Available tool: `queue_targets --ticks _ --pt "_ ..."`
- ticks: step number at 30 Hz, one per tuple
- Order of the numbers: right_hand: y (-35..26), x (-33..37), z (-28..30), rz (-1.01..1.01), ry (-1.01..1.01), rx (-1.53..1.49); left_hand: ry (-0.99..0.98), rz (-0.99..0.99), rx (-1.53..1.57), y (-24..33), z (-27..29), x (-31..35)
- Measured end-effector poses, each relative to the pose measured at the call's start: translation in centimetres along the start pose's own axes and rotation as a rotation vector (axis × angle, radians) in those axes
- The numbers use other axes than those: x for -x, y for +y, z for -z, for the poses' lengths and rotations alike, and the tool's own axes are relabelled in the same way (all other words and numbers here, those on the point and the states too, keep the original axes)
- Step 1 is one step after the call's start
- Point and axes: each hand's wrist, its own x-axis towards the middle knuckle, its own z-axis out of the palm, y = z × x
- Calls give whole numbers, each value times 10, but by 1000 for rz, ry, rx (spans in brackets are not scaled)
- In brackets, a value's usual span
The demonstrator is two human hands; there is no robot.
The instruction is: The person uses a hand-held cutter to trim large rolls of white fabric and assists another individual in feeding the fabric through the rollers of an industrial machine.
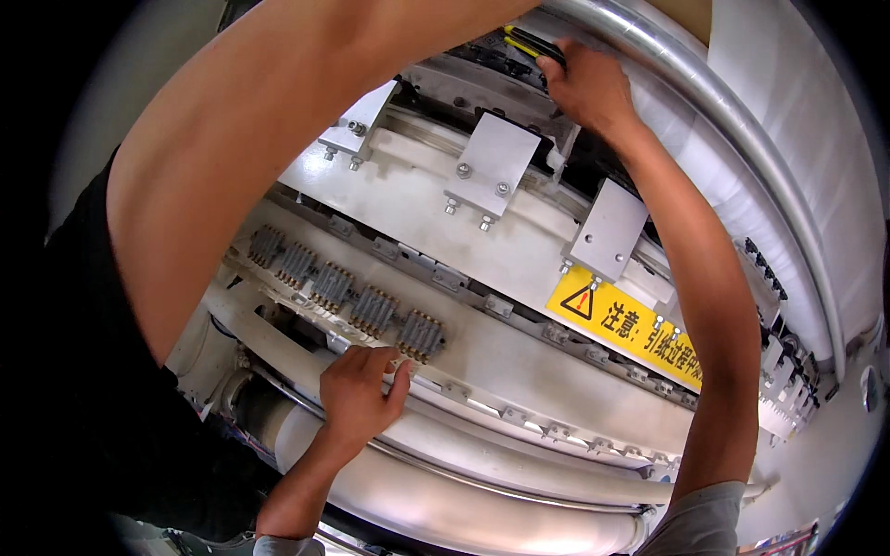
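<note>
My right hand (593, 93) reaches to the upper part of the machine, closed around a slim yellow-and-black hand tool (534, 43). The tool's working end is hard to make out against the dark machinery. Lower and to the left, my left hand (362, 394) rests at the edge of a pale rail (547, 357), its fingers bent and the thumb apart, with nothing visible in it. Just above it sits a row of small grey fittings with brass ends (420, 334). Silver metal blocks with bolts (494, 165) stand between my two hands.
Another person's bare arm (250, 120) crosses the upper left; its hand is out of view. A curved metal tube (714, 83) and white sheet material (788, 102) run along the right. A yellow warning label (623, 324) lies beside my right forearm. Large pale rollers (445, 482) lie below.
</note>
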Motion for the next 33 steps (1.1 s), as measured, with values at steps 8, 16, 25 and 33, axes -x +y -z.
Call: queue_targets --ticks 8,16,25,33 --pt "-1 -6 -2 48 -24 -110 -32 22 -10 1 0 -1" --pt "-4 -1 -9 82 96 3 -6 20 32 0 1 -2" --pt "-1 -7 -2 138 69 28 32 -21 18 -5 0 0" --pt "-13 -15 -1 124 -81 162 6 3 -15 -4 -2 0"
